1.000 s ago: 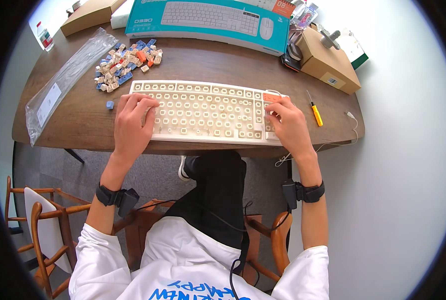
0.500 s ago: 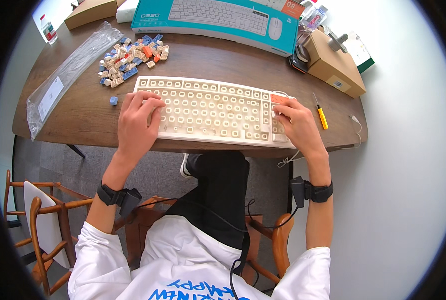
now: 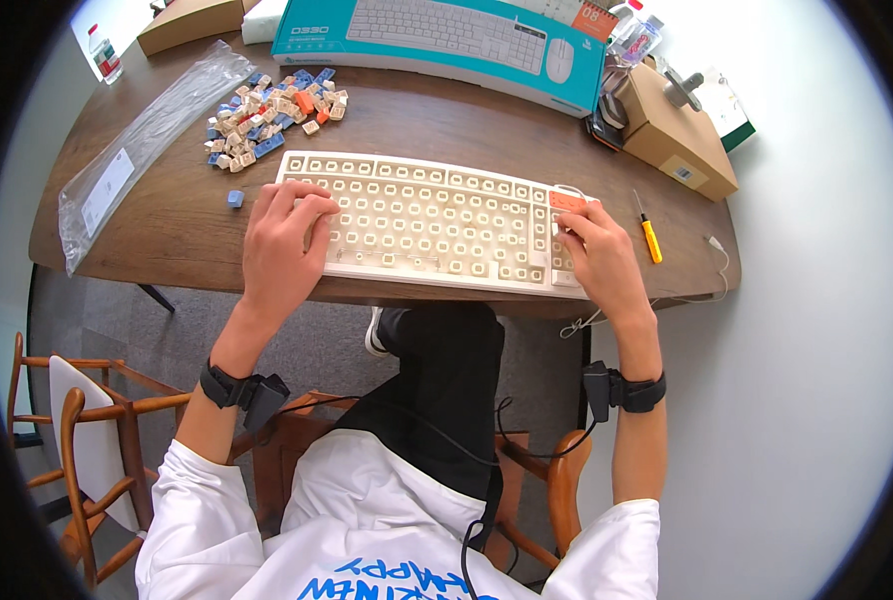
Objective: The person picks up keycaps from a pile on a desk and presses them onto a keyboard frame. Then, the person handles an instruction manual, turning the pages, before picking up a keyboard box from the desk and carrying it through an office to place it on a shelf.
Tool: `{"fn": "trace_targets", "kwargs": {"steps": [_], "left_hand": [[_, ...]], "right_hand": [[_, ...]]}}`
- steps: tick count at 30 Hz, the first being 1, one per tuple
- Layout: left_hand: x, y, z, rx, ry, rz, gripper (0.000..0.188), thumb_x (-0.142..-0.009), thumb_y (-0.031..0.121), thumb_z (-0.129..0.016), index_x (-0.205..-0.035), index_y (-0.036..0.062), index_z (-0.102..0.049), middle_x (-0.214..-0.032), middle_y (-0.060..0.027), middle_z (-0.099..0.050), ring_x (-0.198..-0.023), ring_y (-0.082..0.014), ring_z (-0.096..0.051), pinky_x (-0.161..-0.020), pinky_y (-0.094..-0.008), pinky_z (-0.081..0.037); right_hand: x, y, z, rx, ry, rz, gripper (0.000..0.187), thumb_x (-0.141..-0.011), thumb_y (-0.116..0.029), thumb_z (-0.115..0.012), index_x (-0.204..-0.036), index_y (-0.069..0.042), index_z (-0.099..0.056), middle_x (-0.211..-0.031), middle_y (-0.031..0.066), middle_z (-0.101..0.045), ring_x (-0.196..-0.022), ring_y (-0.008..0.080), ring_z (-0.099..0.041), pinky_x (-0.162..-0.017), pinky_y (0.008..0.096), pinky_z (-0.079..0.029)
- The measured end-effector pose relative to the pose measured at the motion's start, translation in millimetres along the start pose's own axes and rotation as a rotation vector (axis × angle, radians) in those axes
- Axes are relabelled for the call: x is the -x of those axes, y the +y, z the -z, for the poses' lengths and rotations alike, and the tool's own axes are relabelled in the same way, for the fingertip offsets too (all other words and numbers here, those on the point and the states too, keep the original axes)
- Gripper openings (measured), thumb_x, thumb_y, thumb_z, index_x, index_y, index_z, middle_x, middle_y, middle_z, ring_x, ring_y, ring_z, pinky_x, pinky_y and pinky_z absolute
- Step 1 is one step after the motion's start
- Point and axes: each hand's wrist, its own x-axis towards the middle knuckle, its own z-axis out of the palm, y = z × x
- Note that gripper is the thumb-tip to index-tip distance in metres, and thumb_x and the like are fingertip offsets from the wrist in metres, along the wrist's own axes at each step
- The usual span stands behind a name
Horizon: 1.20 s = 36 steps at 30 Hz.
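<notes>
A cream keyboard (image 3: 417, 225) lies along the table's near edge, most of its switches bare of keycaps. My left hand (image 3: 289, 240) grips its left end, fingers bent over the top and thumb close to them. At the number pad, my right hand (image 3: 599, 250) is closed in a pinch over the keys. What sits between those fingertips is too small to make out. An orange keycap block (image 3: 567, 201) shows just above the right fingers. Beyond the keyboard's far left corner is a heap of loose keycaps (image 3: 267, 118), cream, blue and orange. One blue keycap (image 3: 235, 199) lies apart, near my left hand.
A clear plastic sleeve (image 3: 157, 140) stretches along the table's left side. At the back stands a teal keyboard box (image 3: 437, 50), with a brown carton (image 3: 672, 135) to its right. A yellow-handled screwdriver (image 3: 651, 241) and a white cable (image 3: 722, 265) lie at the right.
The whole view has shifted slightly. Both hands stay at the same ends of the keyboard, with only slight finger movement.
</notes>
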Motion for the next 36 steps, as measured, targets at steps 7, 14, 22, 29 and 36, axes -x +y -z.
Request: {"fn": "trace_targets", "kwargs": {"steps": [7,14,22,29,36], "left_hand": [[0.9,0.4,1.8,0.008,0.016,-0.006,0.008,-0.08,0.0,-0.066,-0.086,0.0056,-0.068,-0.095,-0.0042,-0.065,-0.095,-0.0261,-0.058,-0.084,-0.037,-0.047],[3.6,0.7,0.3,0.001,0.013,-0.018,0.01,-0.08,0.0,-0.065,-0.086,0.0066,-0.068,-0.095,-0.0041,-0.065,-0.094,-0.0264,-0.058,-0.083,-0.0373,-0.048],[3.1,-2.0,-1.4,-0.013,0.024,-0.043,0.009,-0.08,0.0,-0.065,-0.086,0.0064,-0.066,-0.094,-0.0042,-0.064,-0.091,-0.0261,-0.058,-0.082,-0.0373,-0.048],[3.7,-2.2,-3.5,-0.023,0.028,-0.052,0.007,-0.082,0.002,-0.066,-0.086,0.0067,-0.066,-0.094,-0.0025,-0.065,-0.091,-0.0249,-0.059,-0.081,-0.0371,-0.049],[5.6,-3.0,-3.4,-0.037,0.024,-0.052,0.006,-0.082,0.002,-0.066,-0.086,0.0063,-0.066,-0.094,-0.0025,-0.064,-0.09,-0.0248,-0.059,-0.081,-0.0366,-0.048]], "right_hand": [[5.6,4.3,-8.6,-0.068,0.052,-0.062,0.018,-0.082,0.0,-0.068,-0.1,0.002,-0.067,-0.1,0.0165,-0.063,-0.089,0.0357,-0.064,-0.079,0.0403,-0.051],[7.6,7.7,-7.0,-0.075,0.064,-0.019,0.017,-0.082,0.0,-0.068,-0.099,0.003,-0.066,-0.096,0.0157,-0.063,-0.085,0.0334,-0.065,-0.077,0.0381,-0.052],[16.3,18.9,-10.0,-0.377,0.114,-0.228,0.02,-0.085,0.001,-0.068,-0.104,0.005,-0.067,-0.104,0.0124,-0.069,-0.087,0.0199,-0.07,-0.077,0.0293,-0.055],[16.7,21.4,-10.0,-0.443,0.132,-0.249,0.019,-0.086,-0.002,-0.068,-0.104,0.006,-0.068,-0.105,0.0113,-0.069,-0.087,0.017,-0.069,-0.08,0.0276,-0.055],[9.8,7.5,-6.7,-0.334,0.103,-0.209,0.017,-0.083,0.0,-0.069,-0.099,0.006,-0.068,-0.102,0.0137,-0.068,-0.085,0.0203,-0.07,-0.076,0.0286,-0.054]]}}
